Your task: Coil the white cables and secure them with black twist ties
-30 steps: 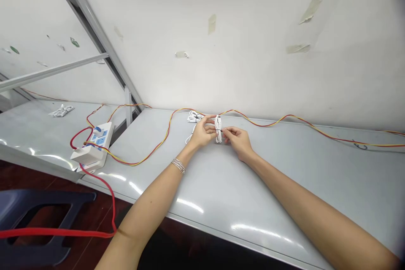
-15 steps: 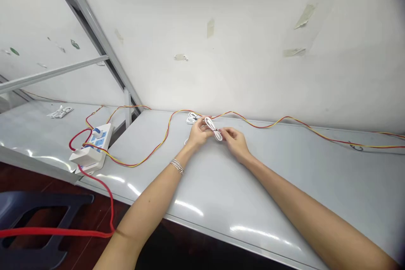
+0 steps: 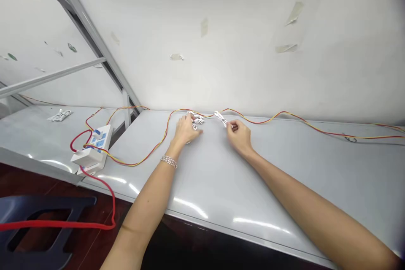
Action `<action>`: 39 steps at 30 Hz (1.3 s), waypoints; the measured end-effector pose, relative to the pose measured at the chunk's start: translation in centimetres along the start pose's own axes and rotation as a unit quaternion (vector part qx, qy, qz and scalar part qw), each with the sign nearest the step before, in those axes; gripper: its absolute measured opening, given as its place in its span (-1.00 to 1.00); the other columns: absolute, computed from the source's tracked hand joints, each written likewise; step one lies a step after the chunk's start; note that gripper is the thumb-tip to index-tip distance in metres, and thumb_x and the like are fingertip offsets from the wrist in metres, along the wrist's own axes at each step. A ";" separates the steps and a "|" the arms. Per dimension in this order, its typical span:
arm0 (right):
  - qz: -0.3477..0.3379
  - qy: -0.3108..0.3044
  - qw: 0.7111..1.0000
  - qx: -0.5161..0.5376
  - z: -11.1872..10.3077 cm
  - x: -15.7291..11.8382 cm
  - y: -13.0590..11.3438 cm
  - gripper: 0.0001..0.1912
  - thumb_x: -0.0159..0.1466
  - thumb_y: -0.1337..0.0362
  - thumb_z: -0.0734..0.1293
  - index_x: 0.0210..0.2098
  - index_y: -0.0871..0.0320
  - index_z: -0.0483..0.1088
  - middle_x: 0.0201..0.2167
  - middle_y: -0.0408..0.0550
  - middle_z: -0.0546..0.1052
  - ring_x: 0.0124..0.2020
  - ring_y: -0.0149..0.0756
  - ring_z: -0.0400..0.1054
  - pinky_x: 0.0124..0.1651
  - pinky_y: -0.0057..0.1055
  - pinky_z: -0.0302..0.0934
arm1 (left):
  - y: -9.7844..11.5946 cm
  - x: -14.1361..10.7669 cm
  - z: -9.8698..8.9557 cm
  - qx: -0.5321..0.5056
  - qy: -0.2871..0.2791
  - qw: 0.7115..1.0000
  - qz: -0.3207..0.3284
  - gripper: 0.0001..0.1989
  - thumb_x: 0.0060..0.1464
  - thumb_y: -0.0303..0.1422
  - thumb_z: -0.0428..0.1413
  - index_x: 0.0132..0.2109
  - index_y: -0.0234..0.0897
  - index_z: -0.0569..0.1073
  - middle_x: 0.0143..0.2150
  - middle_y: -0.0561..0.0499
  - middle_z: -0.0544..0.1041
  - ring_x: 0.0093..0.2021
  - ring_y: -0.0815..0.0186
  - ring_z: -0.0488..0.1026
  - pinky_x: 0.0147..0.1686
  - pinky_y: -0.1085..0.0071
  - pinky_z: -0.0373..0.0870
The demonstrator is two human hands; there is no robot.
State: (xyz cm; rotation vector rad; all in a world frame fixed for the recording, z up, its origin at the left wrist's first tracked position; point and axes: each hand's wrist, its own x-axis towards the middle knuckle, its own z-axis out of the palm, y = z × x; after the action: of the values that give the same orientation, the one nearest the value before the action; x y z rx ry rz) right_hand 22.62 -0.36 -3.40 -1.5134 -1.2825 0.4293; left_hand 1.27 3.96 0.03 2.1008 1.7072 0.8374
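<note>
Pinched in the fingers of my right hand (image 3: 239, 136) is a coiled white cable (image 3: 220, 118), bound with a dark tie at its middle and raised a little off the grey table (image 3: 211, 177). My left hand (image 3: 186, 130) reaches over more coiled white cable (image 3: 198, 119) lying near the wall. Its fingers are spread, with the thumb stretched out to the right. The hand partly covers these coils, and whether the fingertips touch them is hard to make out.
A red and yellow twisted wire (image 3: 278, 114) runs along the table's back edge. To the left, a white power strip (image 3: 100, 145) carries plugs and a red cord (image 3: 107, 190). Another white cable bundle (image 3: 60, 115) lies far left. A blue plastic stool (image 3: 60, 236) stands below.
My left hand has let go of the coiled cable and moved left to the other coils. My right hand now holds the cable alone, slightly further right.
</note>
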 end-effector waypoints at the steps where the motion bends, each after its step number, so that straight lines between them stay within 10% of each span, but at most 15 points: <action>1: -0.010 -0.002 1.000 -0.025 -0.1 0.1 0.2 -0.82 0.23 0.16 0.27 -0.38 0.13 0.41 -0.47 0.00 0.51 -0.43 -0.21 0.35 -0.26 -0.28 0.21 | -0.2 0.0 -0.3 -0.001 -0.007 1.000 -0.026 -0.47 -0.26 -0.30 0.43 -0.14 -0.25 0.38 -0.10 -0.20 0.48 0.02 -0.08 0.42 0.05 0.08 0.30; 10: -0.059 -0.019 0.989 -0.133 0.3 0.2 1.7 -0.84 0.28 0.28 0.19 -0.37 0.13 0.38 -0.37 0.09 0.52 -0.32 -0.13 0.34 -0.16 -0.25 0.19 | -1.2 0.4 0.0 -0.099 -0.030 0.991 -0.083 -0.69 -0.32 -0.51 0.35 -0.43 -0.21 0.39 -0.47 -0.03 0.45 -0.20 0.03 0.47 -0.19 0.29 0.29; 19: -0.042 -0.013 0.983 -0.178 0.3 0.4 1.9 -0.85 0.25 0.31 0.23 -0.34 0.18 0.43 -0.33 0.15 0.53 -0.24 -0.05 0.37 -0.10 -0.20 0.19 | 0.6 0.5 1.5 -0.364 -0.140 0.916 -0.090 -0.64 0.12 -0.35 0.22 0.06 -0.35 0.47 -0.23 -0.14 0.65 -0.44 0.31 0.46 -0.38 0.37 0.36; 31: -0.126 0.043 0.981 -0.143 0.2 -0.6 1.0 -0.77 0.30 0.22 0.28 -0.16 0.21 0.49 -0.16 0.20 0.53 -0.15 -0.05 0.36 0.03 -0.14 0.17 | 1.0 0.0 2.5 -0.490 -0.164 0.854 -0.067 -0.74 0.04 -0.39 0.32 -0.12 -0.36 0.51 -0.33 -0.03 0.56 -0.35 0.33 0.53 -0.25 0.34 0.52; 39: -0.250 -0.212 0.933 -0.150 0.3 -1.5 -0.7 -0.77 0.29 0.10 0.35 -0.23 0.14 0.48 -0.31 0.02 0.58 -0.25 -0.15 0.39 -0.03 -0.22 0.11 | 0.5 0.0 3.5 -0.515 -0.152 0.841 -0.065 -0.57 -0.08 -0.32 0.42 -0.08 -0.37 0.50 -0.28 -0.08 0.62 -0.29 0.26 0.59 -0.15 0.26 0.55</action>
State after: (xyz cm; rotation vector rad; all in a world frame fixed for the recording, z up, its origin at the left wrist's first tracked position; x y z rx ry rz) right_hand 21.46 -1.65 -3.39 -1.3032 -2.0878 0.2330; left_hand 3.77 4.27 -2.41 1.2496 0.8626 0.9923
